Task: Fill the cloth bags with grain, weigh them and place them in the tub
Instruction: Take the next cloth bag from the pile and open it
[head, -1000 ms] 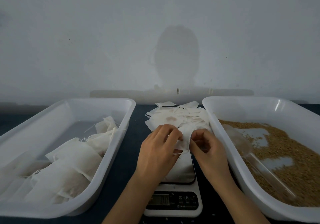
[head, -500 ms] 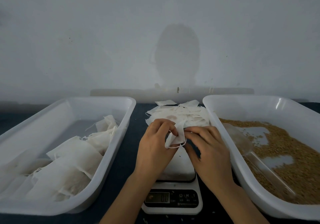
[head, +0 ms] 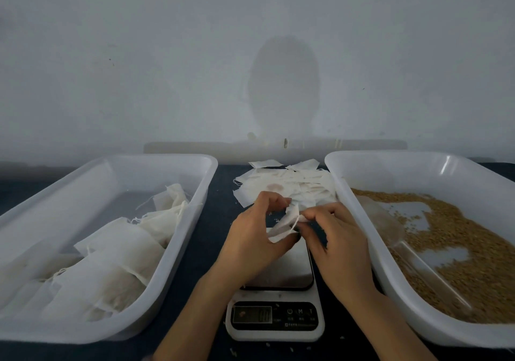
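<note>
From the head camera, both of your hands met above the platform of the kitchen scale [head: 278,319], at the middle of the dark worktop [head: 214,235]. Your left hand [head: 250,238] held one empty cloth bag [head: 281,228], its fingers [head: 274,200] curled over the bag's top and the thumb under it. Your right hand [head: 337,246] pinched the bag's near edge between thumb and fingers [head: 315,215]. The bag hung clear of the scale. Just behind your hands lay a loose pile of empty bags [head: 292,182]. The left tub [head: 189,235] held the filled bags [head: 117,260], heaped toward its near end. The right tub [head: 337,176] held the grain [head: 473,263], with a clear scoop [head: 381,221] lying in it. A few stray grains dotted the worktop near the scale.
</note>
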`<state>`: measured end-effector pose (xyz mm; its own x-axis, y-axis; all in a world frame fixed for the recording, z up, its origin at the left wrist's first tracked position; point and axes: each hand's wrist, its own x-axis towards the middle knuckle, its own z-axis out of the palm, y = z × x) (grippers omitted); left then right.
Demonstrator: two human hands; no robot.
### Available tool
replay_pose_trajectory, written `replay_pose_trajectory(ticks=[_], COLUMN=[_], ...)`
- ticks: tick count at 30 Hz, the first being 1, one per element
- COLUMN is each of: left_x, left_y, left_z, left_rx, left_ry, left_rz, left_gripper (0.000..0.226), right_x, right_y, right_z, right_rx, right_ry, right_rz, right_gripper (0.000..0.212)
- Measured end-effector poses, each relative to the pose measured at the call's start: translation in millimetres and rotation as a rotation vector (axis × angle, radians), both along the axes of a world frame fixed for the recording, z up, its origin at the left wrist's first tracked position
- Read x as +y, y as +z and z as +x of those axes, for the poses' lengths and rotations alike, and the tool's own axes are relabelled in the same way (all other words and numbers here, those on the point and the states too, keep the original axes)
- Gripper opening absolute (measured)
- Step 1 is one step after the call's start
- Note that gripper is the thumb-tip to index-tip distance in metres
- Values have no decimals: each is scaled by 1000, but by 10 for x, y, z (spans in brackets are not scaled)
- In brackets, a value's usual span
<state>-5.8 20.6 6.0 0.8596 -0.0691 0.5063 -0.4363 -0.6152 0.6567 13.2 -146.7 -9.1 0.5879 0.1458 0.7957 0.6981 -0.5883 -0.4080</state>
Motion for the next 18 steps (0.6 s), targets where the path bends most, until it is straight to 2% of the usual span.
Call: replay_pose_trajectory(ticks=[2, 4, 7, 10, 13, 15, 18], left_x=[10, 18, 33, 54, 48, 37, 11], left_y=[-2, -2, 7, 24, 27, 21, 36], left_z=[0, 0, 2, 3, -3, -7, -40], left_rx=[113, 166, 175, 168, 171, 169, 184], left_ry=[-46, -65, -47, -45, -70, -96, -121], left_rz=[-32, -50, -71, -69, -48, -27, 47], left_gripper=[54, 49, 42, 41, 36, 32, 33], right_x=[10, 22, 27, 8, -1, 4, 7], right_y=[21, 46, 77, 94, 77, 67, 82], right_z=[-19, -37, -57, -56, -43, -43, -46], right_rx=[23, 21, 17, -75, -120, -126, -112], right_ry=[20, 41, 60, 14, -29, -42, -17], right_rz=[1, -11, -7, -49, -130, -136, -136], right_gripper=[16, 14, 15, 21, 22, 17, 21])
